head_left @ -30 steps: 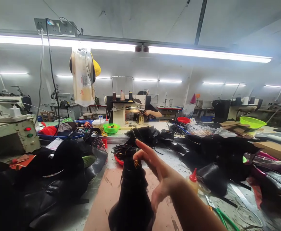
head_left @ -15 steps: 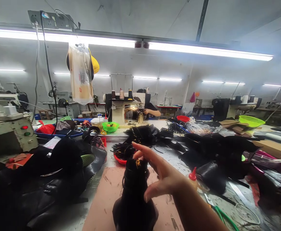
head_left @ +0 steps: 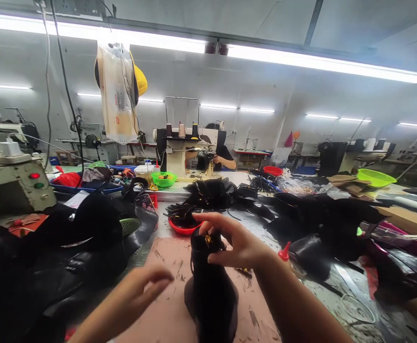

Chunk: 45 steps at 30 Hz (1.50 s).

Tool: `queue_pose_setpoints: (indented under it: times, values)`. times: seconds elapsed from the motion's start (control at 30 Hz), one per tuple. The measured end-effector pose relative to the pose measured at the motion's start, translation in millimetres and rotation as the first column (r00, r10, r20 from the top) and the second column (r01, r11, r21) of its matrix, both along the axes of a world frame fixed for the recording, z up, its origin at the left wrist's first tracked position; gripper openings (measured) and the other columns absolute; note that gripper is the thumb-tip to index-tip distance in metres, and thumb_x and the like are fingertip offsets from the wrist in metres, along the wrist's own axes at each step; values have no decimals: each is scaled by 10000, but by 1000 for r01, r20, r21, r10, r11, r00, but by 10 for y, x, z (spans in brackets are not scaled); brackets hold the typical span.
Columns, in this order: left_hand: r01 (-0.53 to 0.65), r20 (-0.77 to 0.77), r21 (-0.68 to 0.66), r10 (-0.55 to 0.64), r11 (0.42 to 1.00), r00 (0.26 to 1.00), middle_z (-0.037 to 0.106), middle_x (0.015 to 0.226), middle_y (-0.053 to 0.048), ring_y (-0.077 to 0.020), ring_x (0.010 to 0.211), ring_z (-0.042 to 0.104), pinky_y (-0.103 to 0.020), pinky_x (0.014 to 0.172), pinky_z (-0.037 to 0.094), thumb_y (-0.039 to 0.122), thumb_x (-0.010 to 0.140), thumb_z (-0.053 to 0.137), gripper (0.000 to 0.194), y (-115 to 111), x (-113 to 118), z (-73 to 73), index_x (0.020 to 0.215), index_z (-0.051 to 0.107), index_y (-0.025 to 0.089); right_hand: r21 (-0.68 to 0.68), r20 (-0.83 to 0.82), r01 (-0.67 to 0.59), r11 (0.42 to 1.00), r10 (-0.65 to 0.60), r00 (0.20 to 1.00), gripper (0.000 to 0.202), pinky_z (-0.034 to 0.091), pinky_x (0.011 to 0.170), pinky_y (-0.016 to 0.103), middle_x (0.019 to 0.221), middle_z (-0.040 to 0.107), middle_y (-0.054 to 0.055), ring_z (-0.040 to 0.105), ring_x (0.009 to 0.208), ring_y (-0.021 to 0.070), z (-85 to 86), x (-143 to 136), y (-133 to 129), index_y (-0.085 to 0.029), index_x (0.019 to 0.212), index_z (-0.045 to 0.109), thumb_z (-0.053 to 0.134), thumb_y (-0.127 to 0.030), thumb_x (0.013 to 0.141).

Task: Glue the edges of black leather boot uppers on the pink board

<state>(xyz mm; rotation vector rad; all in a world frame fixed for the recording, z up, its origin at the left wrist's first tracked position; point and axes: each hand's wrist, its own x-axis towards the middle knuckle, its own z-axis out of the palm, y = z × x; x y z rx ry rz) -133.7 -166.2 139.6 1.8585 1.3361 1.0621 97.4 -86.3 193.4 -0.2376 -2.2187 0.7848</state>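
Observation:
A tall black piece [head_left: 213,290] with a gold-coloured fitting near its top stands on the pink board [head_left: 170,257]. My right hand [head_left: 235,243] is at the upper end of the black piece, its thumb and fingers curved apart around the top; whether they touch it is hard to tell. To the left of the piece, my left hand [head_left: 146,286] hovers over the board's left side, slightly blurred, with thumb and fingers apart and nothing between them. Behind the piece is a red bowl [head_left: 184,229] filled with black strips.
Black material [head_left: 86,247] is heaped on the left and more [head_left: 347,219] on the right. A red-capped bottle [head_left: 284,252] stands right of my right forearm. Across the table, a person [head_left: 224,155] works at a sewing machine [head_left: 179,162].
My left hand has come into view from the lower left. The view has tilted down slightly. The scissors with green handles at the lower right no longer show.

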Motion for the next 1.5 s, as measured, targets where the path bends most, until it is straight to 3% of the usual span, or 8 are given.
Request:
queue_pose_setpoints:
  times: [0.1,0.2,0.43,0.67,0.93,1.17,1.3,1.5]
  values:
    - [32,-140,218,-1,975,990,591,1170,-43,-241,1093,507,-317,939,372,377,789,557,401,181,88,286,1174,541,265,24,16,-52,998,51,999,644,450,791,283,973,577,24,549,864,136,24,-40,-14,-232,1287,398,662,-161,703]
    - [259,-223,215,-211,942,952,616,1059,-52,-218,965,551,-296,852,414,417,784,551,363,368,255,434,1083,563,211,-1,38,-29,1000,29,999,582,457,790,293,945,584,21,559,857,142,53,-30,-61,-220,1224,448,688,-193,695]
    - [378,-366,94,-322,921,873,558,731,4,-143,667,500,-230,599,395,396,800,517,232,490,339,483,769,537,167,-72,285,160,985,-134,949,491,452,698,288,874,616,1,585,784,161,41,130,-166,-232,1120,468,708,-218,693]
    - [463,-449,46,-395,885,801,607,910,-4,-137,793,544,-215,699,405,277,810,548,200,434,328,611,990,536,191,-180,287,151,972,-95,953,493,429,717,302,896,597,24,561,781,164,-53,238,-173,-230,1147,442,668,-321,719]
    - [425,-526,218,-261,879,810,610,722,5,-117,620,527,-203,562,391,338,861,458,204,430,342,471,809,564,172,-176,246,185,967,-139,959,207,387,620,236,748,576,-12,505,672,121,-70,135,-232,-191,987,535,564,-275,800]
    - [358,-455,570,-78,740,887,546,538,33,-101,506,501,-198,519,395,262,888,404,288,293,306,275,641,540,203,32,295,206,978,-206,933,111,381,579,197,665,574,-23,504,607,102,-74,51,-378,-173,755,589,672,-246,744]
    - [185,-272,581,-25,793,962,686,854,14,-146,797,639,-207,709,488,339,855,489,141,361,106,256,924,591,270,85,155,151,985,-163,974,125,416,643,211,730,599,-5,528,671,112,98,128,-164,-170,791,577,664,-252,753]
    - [-16,-57,541,56,841,997,601,1172,-18,-212,1123,518,-291,938,417,494,845,431,367,479,157,184,1123,538,280,341,224,-6,940,-75,972,143,416,818,281,803,625,26,544,807,136,349,97,102,-176,761,540,598,-300,802]
